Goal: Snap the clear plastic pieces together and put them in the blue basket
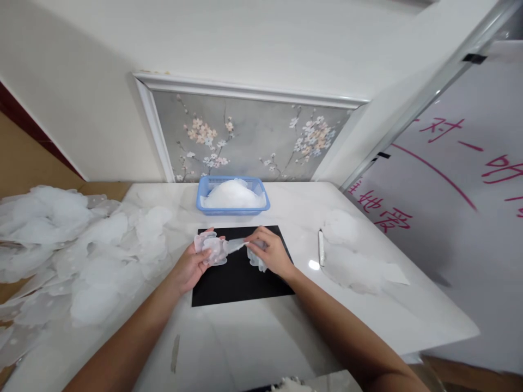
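Over a black mat (229,288), my left hand (195,267) is closed on a translucent white scalloped sheet piece (214,251). A thin strip of the same material stretches from it to my right hand (269,251), whose thumb and fingers pinch the strip's end. Below the right fingers another translucent scalloped piece (256,262) hangs or lies; whether it is joined to the strip I cannot tell. Just behind the mat stands a blue plastic basket (233,211) with a mound of white translucent pieces (235,194) in it.
A large heap of translucent white pieces (110,261) covers the table's left side. On the right lie a white-handled cutter or pen (321,247) and thin white scraps (355,267). A whiteboard with red writing (457,218) borders the right edge; a floral wall panel (253,136) stands behind.
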Demonstrator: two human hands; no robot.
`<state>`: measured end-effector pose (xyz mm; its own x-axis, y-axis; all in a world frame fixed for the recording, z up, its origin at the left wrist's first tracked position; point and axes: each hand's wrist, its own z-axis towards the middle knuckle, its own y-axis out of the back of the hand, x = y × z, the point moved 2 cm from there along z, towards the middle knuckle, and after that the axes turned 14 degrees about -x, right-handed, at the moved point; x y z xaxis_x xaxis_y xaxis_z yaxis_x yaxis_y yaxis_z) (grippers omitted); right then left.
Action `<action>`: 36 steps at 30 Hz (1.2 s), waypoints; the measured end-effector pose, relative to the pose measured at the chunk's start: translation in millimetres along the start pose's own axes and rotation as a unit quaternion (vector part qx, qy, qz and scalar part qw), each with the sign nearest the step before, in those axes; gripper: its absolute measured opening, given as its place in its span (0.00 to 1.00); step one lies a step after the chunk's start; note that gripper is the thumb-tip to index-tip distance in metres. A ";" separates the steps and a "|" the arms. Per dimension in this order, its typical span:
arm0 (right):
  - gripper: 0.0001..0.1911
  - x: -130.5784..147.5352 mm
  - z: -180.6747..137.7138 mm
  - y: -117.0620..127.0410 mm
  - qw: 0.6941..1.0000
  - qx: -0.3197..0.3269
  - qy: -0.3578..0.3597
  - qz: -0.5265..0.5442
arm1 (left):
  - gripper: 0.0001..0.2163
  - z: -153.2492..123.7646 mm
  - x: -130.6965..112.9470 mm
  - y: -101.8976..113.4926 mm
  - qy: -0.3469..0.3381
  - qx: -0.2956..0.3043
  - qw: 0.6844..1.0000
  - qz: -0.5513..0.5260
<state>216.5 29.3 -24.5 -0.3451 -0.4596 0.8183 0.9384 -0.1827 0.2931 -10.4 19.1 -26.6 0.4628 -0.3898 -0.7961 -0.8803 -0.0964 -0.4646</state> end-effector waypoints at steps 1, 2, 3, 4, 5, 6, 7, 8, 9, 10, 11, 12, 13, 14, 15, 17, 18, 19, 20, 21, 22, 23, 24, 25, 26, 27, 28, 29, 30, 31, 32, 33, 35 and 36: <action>0.06 -0.2 0.9 0.2 0.998 -0.018 -0.050 0.038 | 0.34 0.1 0.1 0.3 -0.003 -0.005 1.000 0.006; 0.09 -0.8 1.4 0.0 0.991 -0.031 -0.101 0.077 | 0.33 -0.1 0.0 0.5 -0.006 -0.010 1.000 0.013; 0.12 -1.9 1.6 -0.7 0.981 -0.039 -0.152 0.113 | 0.33 -0.4 -0.3 0.4 -0.007 -0.013 1.000 0.018; 0.13 -3.1 1.4 -1.6 0.968 -0.042 -0.200 0.144 | 0.34 -0.9 -0.8 -0.1 -0.008 -0.015 1.000 0.021; 0.14 -4.3 0.9 -2.7 0.954 -0.043 -0.242 0.170 | 0.34 -1.6 -1.5 -0.9 -0.007 -0.017 1.000 0.022; 0.15 -5.1 0.4 -3.7 0.941 -0.041 -0.276 0.189 | 0.34 -2.3 -2.2 -2.0 -0.004 -0.020 1.000 0.020; 0.16 -5.6 -0.1 -4.5 0.931 -0.036 -0.301 0.204 | 0.33 -2.9 -3.0 -3.4 0.000 -0.023 1.000 0.016; 0.17 -5.9 -0.4 -5.2 0.922 -0.029 -0.319 0.217 | 0.32 -3.5 -3.7 -4.8 0.007 -0.026 1.000 0.009; 0.19 -5.9 -0.5 -5.7 0.915 -0.020 -0.332 0.228 | 0.30 -4.0 -4.4 -6.3 0.015 -0.031 0.999 -0.002; 0.20 -6.0 -0.6 -6.0 0.909 -0.012 -0.343 0.236 | 0.28 -4.2 -5.0 -7.6 0.024 -0.036 0.999 -0.014; 0.20 -6.1 -0.4 -6.0 0.905 -0.008 -0.350 0.240 | 0.26 -4.2 -5.6 -8.7 0.036 -0.041 0.998 -0.026; 0.19 -6.2 -0.2 -5.9 0.903 -0.007 -0.355 0.241 | 0.24 -4.1 -6.1 -9.5 0.047 -0.046 0.997 -0.038; 0.19 -6.3 0.1 -5.6 0.902 -0.007 -0.358 0.241 | 0.23 -4.0 -6.6 -10.1 0.058 -0.048 0.996 -0.049; 0.18 -6.5 0.5 -5.3 0.902 -0.008 -0.359 0.240 | 0.23 -3.8 -7.2 -10.3 0.069 -0.048 0.995 -0.058; 0.18 -6.6 0.8 -5.2 0.903 -0.009 -0.358 0.238 | 0.23 -3.6 -7.8 -10.4 0.079 -0.047 0.994 -0.067; 0.17 -7.1 1.3 -5.0 0.905 -0.008 -0.356 0.232 | 0.24 -3.7 -9.2 -10.0 0.093 -0.040 0.991 -0.084; 0.17 -7.3 1.4 -4.9 0.906 -0.006 -0.355 0.231 | 0.24 -4.0 -10.0 -9.8 0.097 -0.034 0.990 -0.092; 0.17 -7.4 1.6 -4.6 0.908 -0.006 -0.352 0.228 | 0.25 -4.4 -10.7 -9.5 0.101 -0.028 0.989 -0.100; 0.16 -7.3 1.7 -4.0 0.912 -0.006 -0.346 0.221 | 0.26 -4.8 -11.3 -9.4 0.105 -0.021 0.988 -0.108; 0.16 -6.7 1.6 -3.2 0.919 -0.006 -0.334 0.209 | 0.26 -5.4 -11.8 -9.3 0.109 -0.013 0.987 -0.117; 0.16 -5.4 1.4 -2.4 0.929 -0.002 -0.315 0.191 | 0.27 -6.0 -12.2 -9.3 0.112 -0.004 0.986 -0.125; 0.17 -3.4 0.8 -1.9 0.943 0.010 -0.289 0.164 | 0.28 -6.7 -12.4 -9.5 0.115 0.005 0.985 -0.132; 0.17 -0.6 -0.2 -2.0 0.959 0.032 -0.252 0.128 | 0.29 -7.4 -12.5 -9.8 0.117 0.013 0.984 -0.137; 0.20 2.8 -1.7 -3.0 0.973 0.064 -0.205 0.087 | 0.29 -8.2 -12.5 -10.3 0.120 0.021 0.983 -0.139; 0.24 6.5 -3.8 -4.9 0.983 0.100 -0.149 0.045 | 0.30 -9.0 -12.3 -10.9 0.122 0.027 0.982 -0.140; 0.28 9.8 -6.3 -7.5 0.988 0.130 -0.089 0.003 | 0.31 -9.7 -12.1 -11.4 0.123 0.033 0.982 -0.140; 0.31 12.6 -8.9 -10.4 0.987 0.151 -0.030 -0.036 | 0.31 -10.3 -11.7 -12.0 0.125 0.038 0.982 -0.139; 0.31 14.3 -11.3 -13.4 0.985 0.158 0.021 -0.071 | 0.32 -10.7 -11.1 -12.3 0.127 0.044 0.981 -0.139; 0.28 15.1 -13.4 -16.0 0.981 0.153 0.062 -0.099 | 0.32 -10.8 -10.3 -12.5 0.128 0.051 0.981 -0.140; 0.24 15.1 -14.9 -18.1 0.979 0.141 0.090 -0.119 | 0.33 -10.6 -9.5 -12.4 0.128 0.059 0.980 -0.144; 0.19 14.6 -15.9 -19.4 0.978 0.126 0.108 -0.130 | 0.33 -10.1 -8.5 -12.0 0.128 0.069 0.978 -0.149; 0.15 13.9 -16.5 -20.0 0.978 0.111 0.116 -0.131 | 0.33 -9.4 -7.5 -11.4 0.128 0.081 0.976 -0.154; 0.13 13.6 -16.4 -19.1 0.983 0.085 0.118 -0.113 | 0.33 -8.0 -5.5 -9.8 0.131 0.101 0.973 -0.163; 0.13 14.3 -16.0 -18.1 0.985 0.076 0.115 -0.101 | 0.32 -7.5 -4.7 -9.0 0.133 0.108 0.971 -0.165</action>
<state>194.3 12.2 -26.0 -0.5025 -0.6148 0.6078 0.8360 -0.1664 0.5228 -5.5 15.0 -15.7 0.6481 -0.5954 -0.4748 -0.6320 -0.0728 -0.7715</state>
